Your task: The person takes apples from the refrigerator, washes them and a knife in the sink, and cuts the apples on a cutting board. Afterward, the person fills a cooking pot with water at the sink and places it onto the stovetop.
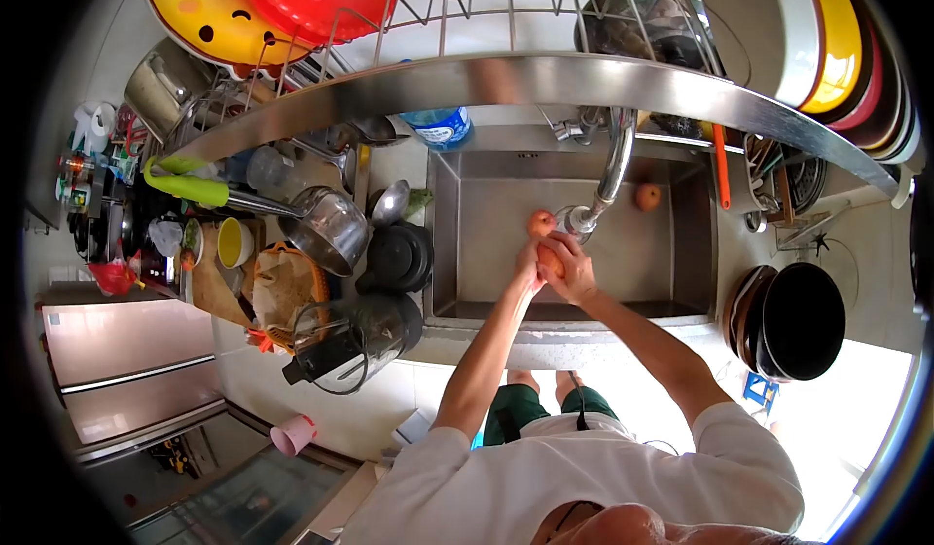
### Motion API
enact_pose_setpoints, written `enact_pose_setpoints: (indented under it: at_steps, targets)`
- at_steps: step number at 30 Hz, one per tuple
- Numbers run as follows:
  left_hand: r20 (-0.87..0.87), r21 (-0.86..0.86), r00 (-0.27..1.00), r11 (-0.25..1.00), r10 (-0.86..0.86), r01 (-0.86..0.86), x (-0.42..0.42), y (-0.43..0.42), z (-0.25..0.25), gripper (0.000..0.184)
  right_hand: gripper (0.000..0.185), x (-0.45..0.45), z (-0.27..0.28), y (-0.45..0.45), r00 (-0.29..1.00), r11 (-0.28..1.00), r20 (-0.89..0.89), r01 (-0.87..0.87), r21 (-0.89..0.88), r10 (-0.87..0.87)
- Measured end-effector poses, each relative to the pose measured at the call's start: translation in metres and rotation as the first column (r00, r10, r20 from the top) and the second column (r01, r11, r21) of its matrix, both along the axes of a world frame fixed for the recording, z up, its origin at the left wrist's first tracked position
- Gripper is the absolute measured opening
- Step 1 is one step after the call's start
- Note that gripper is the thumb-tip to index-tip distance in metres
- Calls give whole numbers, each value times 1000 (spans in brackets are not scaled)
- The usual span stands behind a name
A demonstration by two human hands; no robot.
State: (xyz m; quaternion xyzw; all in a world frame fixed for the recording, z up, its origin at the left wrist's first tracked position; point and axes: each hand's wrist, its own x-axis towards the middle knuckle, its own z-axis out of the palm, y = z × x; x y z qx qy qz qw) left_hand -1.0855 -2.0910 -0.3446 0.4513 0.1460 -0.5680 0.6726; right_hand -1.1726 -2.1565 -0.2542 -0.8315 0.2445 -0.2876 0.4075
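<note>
Both my hands are together over the steel sink (486, 282), just under the tap (615, 170). My left hand (527, 268) and my right hand (574, 271) are closed round a reddish apple-like fruit (552, 259), partly hidden by the fingers. Right beyond my left fingers sits a second reddish fruit (541, 222); whether it touches the hand or lies in the sink I cannot tell. A third fruit (649, 196) lies in the sink's far right part. Something clear and shiny shows below the spout, too blurred to tell apart as water.
A metal rack rail (486, 83) crosses above the sink. Left of the sink stand a saucepan (331, 229), a black lidded pot (399, 258) and a blender jug (375, 331). Stacked dark pans (803, 321) stand on the right. Behind is a blue-labelled bottle (443, 128).
</note>
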Motion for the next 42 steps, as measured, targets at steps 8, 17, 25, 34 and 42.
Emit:
enact_pose_setpoints:
  at_steps: [8,17,25,34,42]
  targets:
    - [280,-174,933,968,226,-182,-24,-51,13,44,23,23,-60,-43,968,906,-94,251,341,-233]
    - [78,-397,945,880,317,-262,-29,-46,42,49,12,25,-135,-74,962,457,175,-61,887,-211]
    - [46,-340,936,887,349,-313,-30,-43,37,40,8,37,-87,-66,996,903,-69,-21,429,56]
    - [-48,-401,934,849,355,-344,-9,-48,-40,27,32,8,-62,-42,987,990,-115,-104,95,115]
    - [996,-23,74,927,54,-375,-34,-57,21,55,34,11,-115,-70,962,50,197,-191,980,-189]
